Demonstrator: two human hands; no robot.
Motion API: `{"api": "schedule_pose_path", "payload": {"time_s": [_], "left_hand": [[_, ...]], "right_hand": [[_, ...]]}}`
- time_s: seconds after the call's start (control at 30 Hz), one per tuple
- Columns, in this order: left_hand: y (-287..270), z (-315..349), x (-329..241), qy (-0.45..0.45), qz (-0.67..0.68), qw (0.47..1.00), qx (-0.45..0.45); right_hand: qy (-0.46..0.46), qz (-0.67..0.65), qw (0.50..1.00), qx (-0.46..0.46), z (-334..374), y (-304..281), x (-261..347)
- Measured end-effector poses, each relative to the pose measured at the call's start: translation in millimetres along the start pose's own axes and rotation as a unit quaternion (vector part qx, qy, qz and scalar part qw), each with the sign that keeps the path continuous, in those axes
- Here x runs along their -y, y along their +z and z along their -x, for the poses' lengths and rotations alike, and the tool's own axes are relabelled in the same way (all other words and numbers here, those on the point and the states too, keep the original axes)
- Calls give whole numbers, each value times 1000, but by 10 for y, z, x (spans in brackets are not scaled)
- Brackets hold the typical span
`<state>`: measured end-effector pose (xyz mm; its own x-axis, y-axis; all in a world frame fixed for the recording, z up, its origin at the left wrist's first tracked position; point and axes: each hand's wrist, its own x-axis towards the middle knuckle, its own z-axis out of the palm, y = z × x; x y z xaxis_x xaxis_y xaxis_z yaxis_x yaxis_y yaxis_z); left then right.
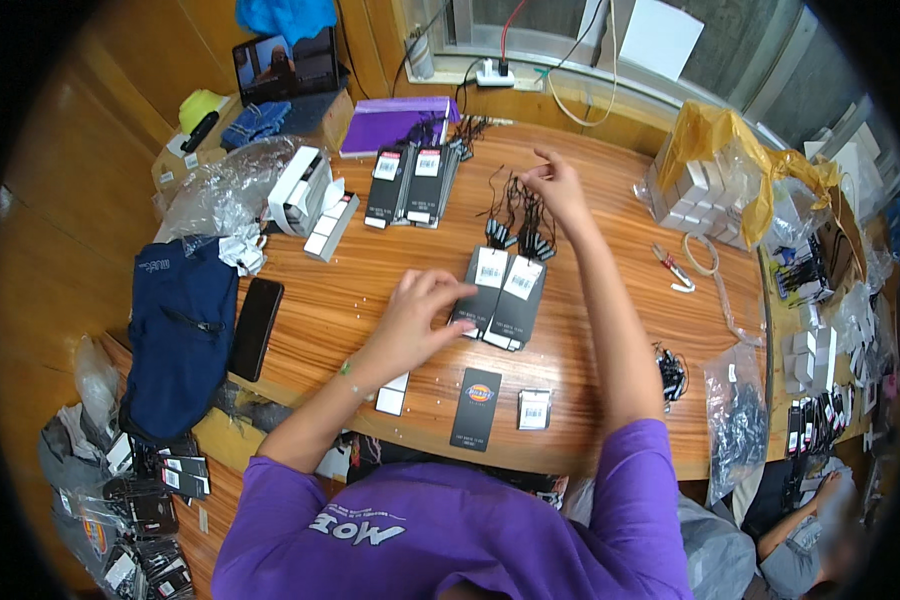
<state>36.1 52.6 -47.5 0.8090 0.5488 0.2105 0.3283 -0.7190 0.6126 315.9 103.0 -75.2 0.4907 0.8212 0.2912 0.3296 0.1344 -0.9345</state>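
Observation:
Two side-by-side stacks of black hang tags, the left stack [478, 295] and the right stack [518, 300], lie at the middle of the table with white barcode stickers on top. Black strings [513, 215] run from their far ends. My left hand [425, 312] is at the left stack's edge, thumb and forefinger apart and touching it. Beyond the stacks, my right hand [557, 188] has its fingertips pinched at the strings' far end; the grip is small and hard to make out. Nearer me lie a single black tag [475, 410] and a small stickered piece [534, 410].
More black tag stacks [410, 188] lie far left, by a box of white labels [305, 190]. A phone [257, 330] and navy bag [178, 330] sit at the left edge. Red-handled snippers [673, 267] and a yellow plastic bag [715, 140] are right. Another person [805, 540] sits lower right.

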Motion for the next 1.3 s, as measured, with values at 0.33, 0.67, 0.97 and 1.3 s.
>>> {"api": "schedule_pose_path", "payload": {"time_s": [0.33,0.67,0.97,1.3], "left_hand": [[278,559,-276,-20,-63,994,87],[378,537,-191,-10,-47,995,90],[354,569,-200,-96,84,987,96],[437,607,-478,-190,494,844,83]], "right_hand": [[77,237,936,249,2352,-644,746],[62,246,957,142,2731,-566,628],[148,156,972,94,2710,-554,634],[138,15,987,77,2798,-172,891]]}}
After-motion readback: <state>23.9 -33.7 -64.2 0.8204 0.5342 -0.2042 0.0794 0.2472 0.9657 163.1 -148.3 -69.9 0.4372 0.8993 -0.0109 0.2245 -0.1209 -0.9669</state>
